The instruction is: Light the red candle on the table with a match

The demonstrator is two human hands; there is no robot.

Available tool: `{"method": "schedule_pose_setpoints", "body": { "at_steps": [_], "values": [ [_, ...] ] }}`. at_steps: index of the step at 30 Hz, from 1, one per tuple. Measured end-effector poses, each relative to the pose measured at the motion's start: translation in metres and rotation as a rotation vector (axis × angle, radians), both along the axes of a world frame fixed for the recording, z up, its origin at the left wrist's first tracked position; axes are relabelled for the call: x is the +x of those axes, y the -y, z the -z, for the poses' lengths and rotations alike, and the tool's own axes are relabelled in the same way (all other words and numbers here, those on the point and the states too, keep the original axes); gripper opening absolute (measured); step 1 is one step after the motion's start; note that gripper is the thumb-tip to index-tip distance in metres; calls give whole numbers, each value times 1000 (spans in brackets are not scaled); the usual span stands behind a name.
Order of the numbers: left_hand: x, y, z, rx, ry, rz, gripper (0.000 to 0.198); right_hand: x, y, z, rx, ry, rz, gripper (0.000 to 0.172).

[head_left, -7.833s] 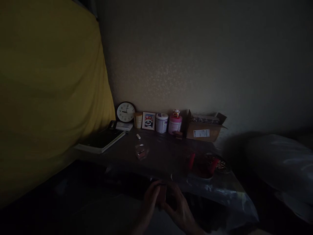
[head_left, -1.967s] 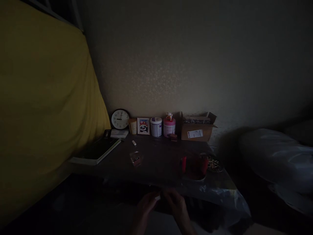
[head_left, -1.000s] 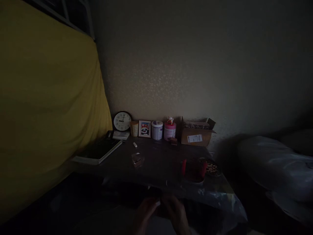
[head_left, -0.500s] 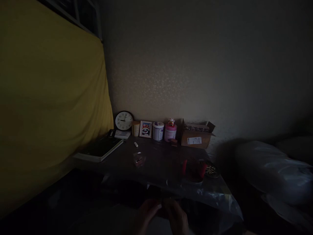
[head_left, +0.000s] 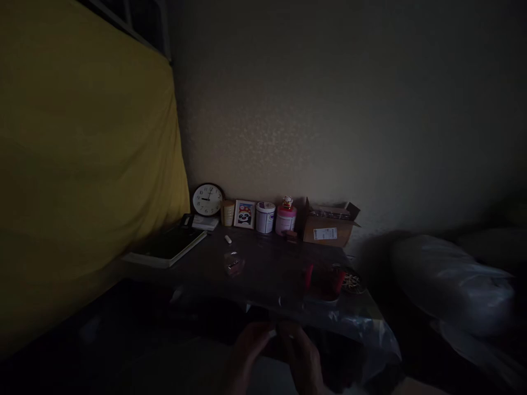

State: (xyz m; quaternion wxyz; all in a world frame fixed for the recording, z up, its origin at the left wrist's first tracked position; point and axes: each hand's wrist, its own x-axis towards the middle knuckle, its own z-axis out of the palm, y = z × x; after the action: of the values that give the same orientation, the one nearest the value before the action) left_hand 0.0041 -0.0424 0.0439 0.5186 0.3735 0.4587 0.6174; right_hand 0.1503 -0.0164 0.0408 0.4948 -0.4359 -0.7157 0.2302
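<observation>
At the bottom of the dim head view, my left hand and my right hand are close together, just off the table's front edge. The left fingers are bent inward, with the thumb pointing towards the right hand. On the right, the fingers are curled and pressed together. A small pale spot shows at the left fingertips, too dark to tell a nail from an object. Whatever the fingers hold is hidden. Nearest on the table lies a small clear packet, with a small white object behind it.
The plastic-covered table carries a red-sided holder, a round dish of small sticks and a large book. Along the wall stand a clock, a panda picture, two tins and a cardboard box.
Both hands appear slightly higher and remain close together, fingers still bent. The table and its things have shifted slightly up and left in view.
</observation>
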Motion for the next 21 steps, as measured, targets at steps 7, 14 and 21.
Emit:
{"method": "schedule_pose_setpoints", "body": {
  "at_steps": [7, 14, 21],
  "values": [
    [5, -2, -12, -27, 148, 25, 26, 3, 10, -18, 161, 63, 103, 26],
    [8, 3, -18, 36, 202, 81, 21, 5, 4, -18, 273, 162, 110, 25],
    [12, -17, -5, -152, 222, -7, 27, 12, 25, -41, 363, 107, 145, 19]
  ]
}}
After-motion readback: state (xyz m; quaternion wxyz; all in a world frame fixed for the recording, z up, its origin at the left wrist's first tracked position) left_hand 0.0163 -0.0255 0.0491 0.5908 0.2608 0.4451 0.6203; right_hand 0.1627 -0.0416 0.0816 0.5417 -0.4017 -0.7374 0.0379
